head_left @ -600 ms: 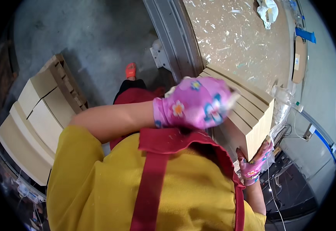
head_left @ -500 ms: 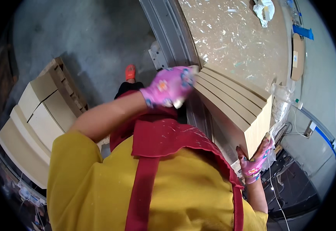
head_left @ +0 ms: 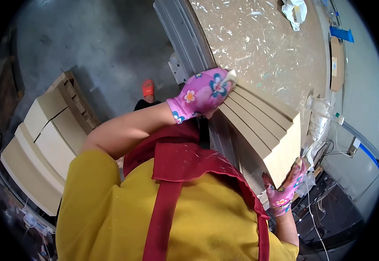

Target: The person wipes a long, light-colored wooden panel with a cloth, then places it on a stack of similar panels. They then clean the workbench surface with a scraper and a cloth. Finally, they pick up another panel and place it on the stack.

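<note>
A stack of pale wooden boards (head_left: 259, 122), with stepped edges on top, sits along the near edge of the workbench (head_left: 259, 52). My left hand (head_left: 204, 93), in a pink flowered glove, is closed at the far end of the stack and touches it. Something pale shows at its fingertips; whether it is a held piece or the glove's coating I cannot make out. My right hand (head_left: 285, 189), gloved alike, cups the near bottom corner of the stack, thumb on one side and fingers on the other.
A crumpled white cloth or paper (head_left: 294, 13) lies at the bench's far end. Along the wall side are a plastic bottle (head_left: 324, 106) and a brown cardboard piece (head_left: 337, 65). More boards (head_left: 46, 143) are stacked on a wooden pallet (head_left: 78, 100) at the left, on grey floor.
My left hand has moved right and onto the far end of the board stack. The near end of the stack has shifted slightly toward me, with my right hand still on its corner.
</note>
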